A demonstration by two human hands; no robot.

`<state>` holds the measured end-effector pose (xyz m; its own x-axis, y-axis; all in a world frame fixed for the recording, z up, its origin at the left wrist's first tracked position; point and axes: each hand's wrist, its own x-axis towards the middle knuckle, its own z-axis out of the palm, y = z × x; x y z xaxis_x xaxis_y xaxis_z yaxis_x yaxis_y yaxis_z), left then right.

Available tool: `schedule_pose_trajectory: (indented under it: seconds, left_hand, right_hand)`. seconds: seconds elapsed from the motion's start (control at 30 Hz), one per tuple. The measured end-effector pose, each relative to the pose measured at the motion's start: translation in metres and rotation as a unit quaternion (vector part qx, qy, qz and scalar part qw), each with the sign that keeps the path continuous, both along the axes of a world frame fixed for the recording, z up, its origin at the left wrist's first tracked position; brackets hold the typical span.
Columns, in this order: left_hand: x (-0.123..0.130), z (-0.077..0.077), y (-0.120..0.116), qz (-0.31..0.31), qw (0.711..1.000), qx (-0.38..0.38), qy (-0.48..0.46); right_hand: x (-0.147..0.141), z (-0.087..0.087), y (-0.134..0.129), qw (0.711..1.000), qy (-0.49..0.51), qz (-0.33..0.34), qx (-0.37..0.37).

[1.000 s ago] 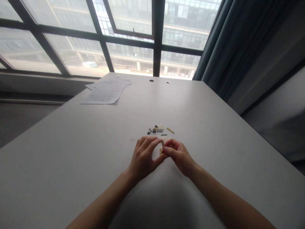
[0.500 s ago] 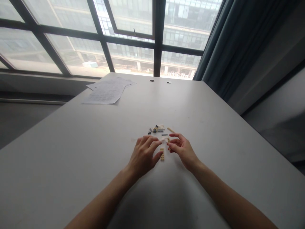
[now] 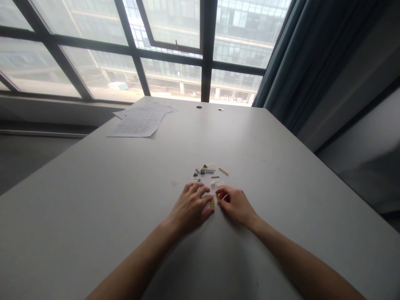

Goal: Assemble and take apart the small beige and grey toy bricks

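Note:
A tan studded building plate (image 3: 212, 203) lies flat on the table between my hands. The index finger and thumb of my left hand (image 3: 192, 206) are closed at its far and near ends. Just right of it, my right hand (image 3: 236, 203) pinches a small tan building piece (image 3: 218, 196) between thumb and fingers, most of it hidden. Beyond my fingertips are white bricks (image 3: 220, 183) and a thin grey strip piece (image 3: 215, 177). Small white and grey pieces (image 3: 196, 180) show past my left knuckles.
Farther off sits a cluster of black, grey and cream pieces (image 3: 206, 170), with a long tan strip (image 3: 223, 171) to its right. Printed papers (image 3: 137, 123) lie at the white table's (image 3: 265, 166) far left. Windows and a dark curtain (image 3: 296, 62) stand behind.
My right hand has come nearer to me with the small tan piece, away from the white bricks. My left hand has drawn back slightly and closed its thumb and index finger on the tan plate.

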<state>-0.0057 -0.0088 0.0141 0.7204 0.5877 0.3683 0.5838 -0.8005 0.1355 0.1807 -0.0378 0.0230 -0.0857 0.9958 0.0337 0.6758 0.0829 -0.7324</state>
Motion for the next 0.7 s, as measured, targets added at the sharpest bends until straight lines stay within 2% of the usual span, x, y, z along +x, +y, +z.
schedule_pose_trajectory:
  seconds: [0.3, 0.53, 0.7]
  left_hand:
    - [-0.001, 0.000, 0.000, 0.000, 1.000, -0.011, 0.001]
    - [0.000, 0.000, 0.000, 0.002, 1.000, -0.016, -0.002]
    - [0.001, 0.002, -0.001, 0.002, 1.000, -0.019, -0.003]
  right_hand:
    - [0.004, -0.002, 0.002, 0.995, -0.093, 0.008, 0.035]
    - [0.018, -0.008, -0.001, 0.996, -0.056, 0.051, 0.046]
    - [0.014, -0.013, -0.007, 0.994, -0.070, 0.062, 0.062]
